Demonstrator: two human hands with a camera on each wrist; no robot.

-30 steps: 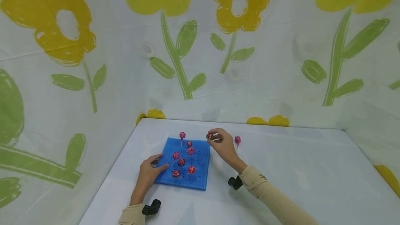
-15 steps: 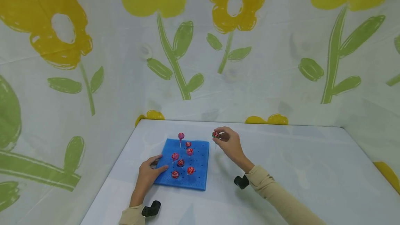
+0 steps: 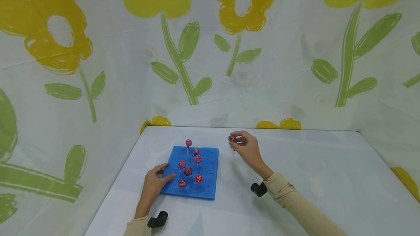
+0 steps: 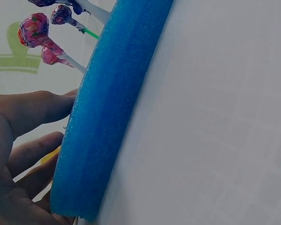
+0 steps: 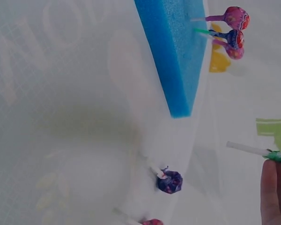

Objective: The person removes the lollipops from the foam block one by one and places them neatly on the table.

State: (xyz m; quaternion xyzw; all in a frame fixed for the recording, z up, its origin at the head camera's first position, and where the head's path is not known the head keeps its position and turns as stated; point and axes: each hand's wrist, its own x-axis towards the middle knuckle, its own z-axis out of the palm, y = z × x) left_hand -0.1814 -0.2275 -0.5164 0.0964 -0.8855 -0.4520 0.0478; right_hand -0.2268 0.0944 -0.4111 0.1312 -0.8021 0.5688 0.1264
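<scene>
In the head view, a blue foam board dotted with small holes lies on the table, with several lollipops standing in it by their sticks. My left hand rests at the board's left side, its thumb on top and its fingers along the edge. To the right of the board, my right hand pinches a lollipop with a green and red wrapper near its head. The right wrist view shows its white stick and green wrapper above the fingertips; the rest is cut off by the frame.
Two loose lollipops lie on the table in the right wrist view: a purple one and a pink one at the bottom edge. The white table meets a flower-printed cloth behind and at the sides.
My right hand has moved right, away from the board's far right corner, with the lollipop pinched. It now covers the place where a pink lollipop showed. The left hand stays on the board.
</scene>
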